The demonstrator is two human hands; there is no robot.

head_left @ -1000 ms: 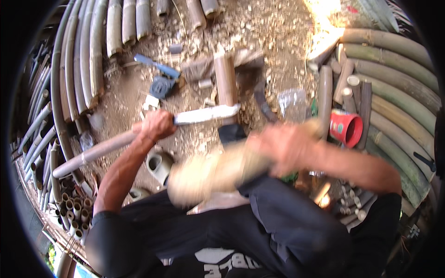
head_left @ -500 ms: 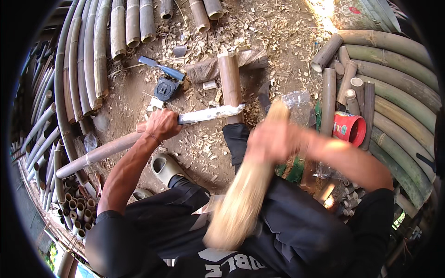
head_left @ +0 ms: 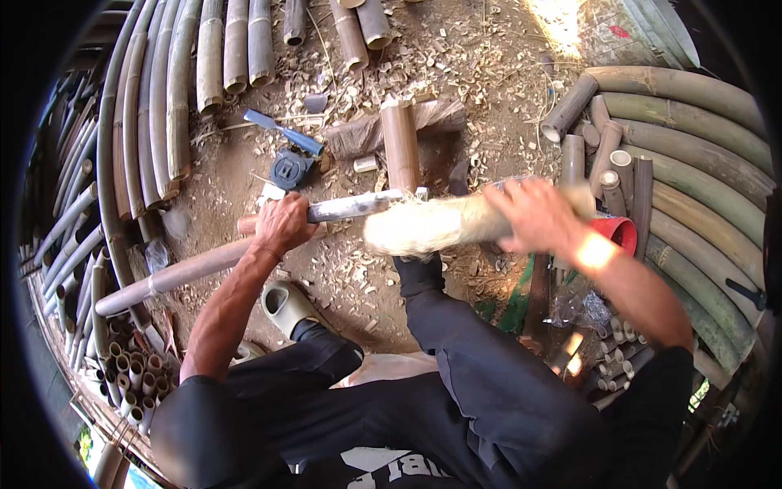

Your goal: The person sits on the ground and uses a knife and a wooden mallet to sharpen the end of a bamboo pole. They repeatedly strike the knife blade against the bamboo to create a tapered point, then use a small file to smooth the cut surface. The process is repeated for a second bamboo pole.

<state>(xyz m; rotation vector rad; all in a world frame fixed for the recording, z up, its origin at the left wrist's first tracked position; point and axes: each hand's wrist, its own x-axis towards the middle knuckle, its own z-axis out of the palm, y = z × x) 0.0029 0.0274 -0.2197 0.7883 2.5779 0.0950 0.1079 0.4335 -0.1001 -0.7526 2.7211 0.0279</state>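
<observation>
My left hand (head_left: pixel 285 225) is closed around the handle of a machete (head_left: pixel 352 207), whose blade points right across the near end of a short bamboo section (head_left: pixel 401 147). That section leans with its far end on a rough log (head_left: pixel 355 138). Gripped in my right hand (head_left: pixel 538 217) is a pale wooden club (head_left: pixel 444 222), held nearly level and somewhat blurred. Its thick, frayed end lies at the blade's tip; whether they touch I cannot tell. A long bamboo pole (head_left: pixel 183 273) lies beneath my left forearm.
A blue-handled chisel (head_left: pixel 297 140) and a dark tape measure (head_left: pixel 291 169) lie on the chip-strewn ground. Bamboo poles (head_left: pixel 692 122) are stacked at right, more (head_left: pixel 179 106) at far left. A red container (head_left: pixel 621 235) stands behind my right wrist. Cut bamboo tubes (head_left: pixel 134 379) are at lower left.
My right hand has swung the club up from my lap and round to the left, to the machete's tip. My left hand has stayed nearly in place.
</observation>
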